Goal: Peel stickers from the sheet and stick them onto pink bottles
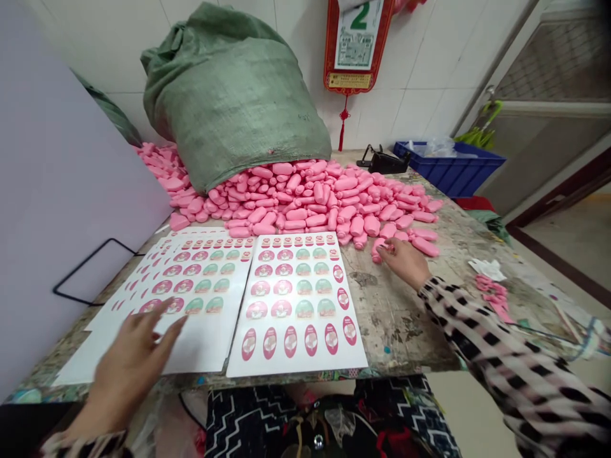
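Note:
My left hand point(136, 356) hovers over a fanned stack of white sticker sheets point(191, 337), thumb and fingers apart, holding nothing. Right of that stack lies a single sticker sheet point(296, 312) with pink and green domed stickers and a row of pink ovals. At the pile's front right edge, the fingers of my right hand point(405, 262) are closed on a small pink bottle point(376, 249). Behind the sheets spreads a large heap of small pink bottles point(305, 203), spilling from a green woven sack point(233, 102).
A black tape dispenser point(384, 160) and a blue bin point(453, 172) with plastic bags stand at the back right. Pink scraps point(494, 296) and a crumpled white tissue point(487, 269) lie on the right. A black wire frame point(90, 261) juts out beside a pale panel point(71, 191) at left.

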`<state>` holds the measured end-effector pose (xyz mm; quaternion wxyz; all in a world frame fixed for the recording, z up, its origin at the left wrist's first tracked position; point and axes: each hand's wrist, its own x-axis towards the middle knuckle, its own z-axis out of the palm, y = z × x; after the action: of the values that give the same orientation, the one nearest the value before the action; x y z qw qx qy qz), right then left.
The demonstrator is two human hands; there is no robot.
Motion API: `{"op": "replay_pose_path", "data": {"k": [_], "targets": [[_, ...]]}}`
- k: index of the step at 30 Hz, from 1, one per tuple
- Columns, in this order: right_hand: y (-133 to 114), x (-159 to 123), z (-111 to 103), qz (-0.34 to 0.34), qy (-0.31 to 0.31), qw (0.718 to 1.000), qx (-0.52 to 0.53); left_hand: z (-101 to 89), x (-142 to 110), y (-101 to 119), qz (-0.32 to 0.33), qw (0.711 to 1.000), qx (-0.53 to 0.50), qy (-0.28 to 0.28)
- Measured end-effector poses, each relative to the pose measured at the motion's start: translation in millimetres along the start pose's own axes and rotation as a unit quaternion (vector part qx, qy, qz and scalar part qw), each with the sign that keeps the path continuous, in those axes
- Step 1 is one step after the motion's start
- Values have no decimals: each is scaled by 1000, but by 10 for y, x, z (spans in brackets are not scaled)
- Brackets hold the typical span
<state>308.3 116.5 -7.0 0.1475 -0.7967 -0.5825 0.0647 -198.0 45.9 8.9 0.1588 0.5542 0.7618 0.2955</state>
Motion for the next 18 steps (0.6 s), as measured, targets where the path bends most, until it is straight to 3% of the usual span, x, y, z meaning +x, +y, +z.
{"op": "replay_pose_path", "data": {"k": [4,9,13,16,18], "targets": [[-104,130,106,38,-24,998,-48,337,-259,448,190,975,74,-82],[34,115,202,39,-38,997,59,599,-567,720,302,938,26,-166],[6,-144,126,61,-60,956,281,754,-768,932,263,936,-98,-211],[-237,-538,33,34,-129,887,442,864,-881,1157,154,921,-232,-272],[-431,-823,-17,9,-187,838,513,933,-929,1314,72,889,-326,-314]]}}
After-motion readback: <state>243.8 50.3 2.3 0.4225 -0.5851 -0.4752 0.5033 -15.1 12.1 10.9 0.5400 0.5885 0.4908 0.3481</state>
